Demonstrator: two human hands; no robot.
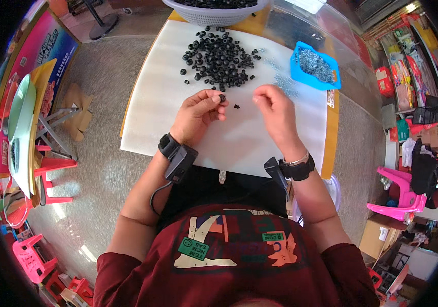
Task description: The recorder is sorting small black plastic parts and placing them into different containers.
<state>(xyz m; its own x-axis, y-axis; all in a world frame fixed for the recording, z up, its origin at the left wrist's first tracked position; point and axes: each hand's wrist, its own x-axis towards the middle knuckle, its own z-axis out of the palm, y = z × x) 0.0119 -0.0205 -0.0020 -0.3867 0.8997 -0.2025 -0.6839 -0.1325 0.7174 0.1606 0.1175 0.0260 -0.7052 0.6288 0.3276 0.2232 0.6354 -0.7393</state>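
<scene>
Between the thumb and fingers of my left hand (198, 113) is a small round black plastic part (222, 97). My right hand (277, 115) hovers to its right over the white board, thumb and fingertips pinched together; what they hold, if anything, is too small to make out. A tiny black piece (237, 106) lies on the board between my hands. Beyond my left hand spreads a loose pile of black plastic parts (219, 61). Small silvery metal pieces (284, 84) are scattered past my right hand, beside a blue plastic basket (296, 77) holding many more of them.
A white board (152, 102) covers most of the yellow-edged table (331, 148). At its far edge stands a greyish-purple colander (214, 19) filled with black parts. Pink plastic chairs (400, 192) and stocked shelves stand to the right; red stools (55, 166) are on the left.
</scene>
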